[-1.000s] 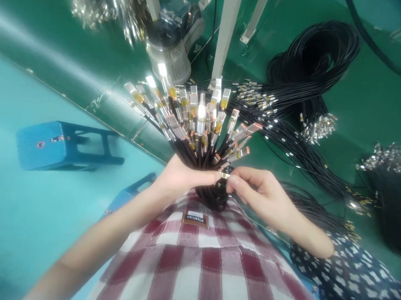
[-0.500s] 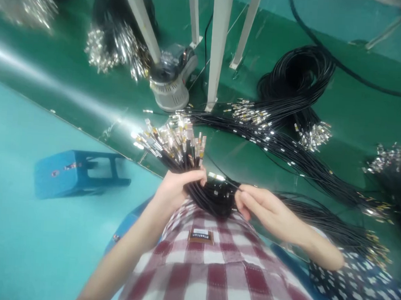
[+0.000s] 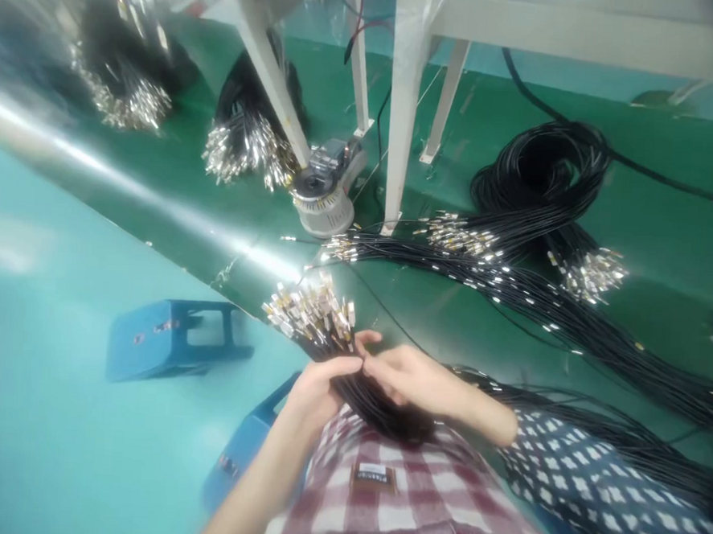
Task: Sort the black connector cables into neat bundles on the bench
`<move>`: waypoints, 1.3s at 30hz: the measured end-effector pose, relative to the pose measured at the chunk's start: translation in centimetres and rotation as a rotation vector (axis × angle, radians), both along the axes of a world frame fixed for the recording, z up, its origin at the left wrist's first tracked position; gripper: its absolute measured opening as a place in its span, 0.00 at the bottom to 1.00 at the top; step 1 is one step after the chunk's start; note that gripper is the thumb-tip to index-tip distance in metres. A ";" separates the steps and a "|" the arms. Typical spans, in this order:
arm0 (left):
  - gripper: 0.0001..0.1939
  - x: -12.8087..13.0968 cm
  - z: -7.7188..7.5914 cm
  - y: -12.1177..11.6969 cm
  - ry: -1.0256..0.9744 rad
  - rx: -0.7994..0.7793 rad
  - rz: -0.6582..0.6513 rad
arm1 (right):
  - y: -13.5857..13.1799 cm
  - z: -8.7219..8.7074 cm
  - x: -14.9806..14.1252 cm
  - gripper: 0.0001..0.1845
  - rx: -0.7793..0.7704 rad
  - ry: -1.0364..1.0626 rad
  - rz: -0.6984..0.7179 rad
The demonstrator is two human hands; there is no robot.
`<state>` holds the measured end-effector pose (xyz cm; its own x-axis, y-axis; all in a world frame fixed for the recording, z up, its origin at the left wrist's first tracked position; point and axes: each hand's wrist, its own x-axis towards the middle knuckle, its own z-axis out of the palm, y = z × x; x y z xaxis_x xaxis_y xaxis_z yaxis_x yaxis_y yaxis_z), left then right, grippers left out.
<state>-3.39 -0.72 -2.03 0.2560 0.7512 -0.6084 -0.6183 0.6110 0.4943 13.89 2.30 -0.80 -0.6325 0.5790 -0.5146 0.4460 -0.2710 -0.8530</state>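
Observation:
My left hand (image 3: 320, 390) is closed round a thick bundle of black cables (image 3: 377, 409), which rests against the checked apron. Silver and yellowish connector ends (image 3: 314, 309) fan out above that hand, towards the upper left. My right hand (image 3: 413, 379) is pressed against the bundle beside my left thumb. Its thumb and fingers pinch a black cable that they mostly hide. Below the hands, the rest of the bundle curves to the right.
Long black cables (image 3: 529, 298) with metal ends lie across the green floor beside a cable coil (image 3: 543, 174). A grey-white round device (image 3: 322, 208) stands by the white table legs (image 3: 401, 125). Blue stools (image 3: 152, 339) are at left; more cable bundles (image 3: 246, 147) lie behind.
My right hand has moved left from the bundle's lower right to beside my left thumb. The view has tilted up, showing more of the table frame.

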 end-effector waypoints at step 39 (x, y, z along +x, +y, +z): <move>0.15 1.5 0.5 0.0 0.130 -0.008 0.171 | -2.3 -1.2 6.5 0.21 -0.223 0.267 -0.264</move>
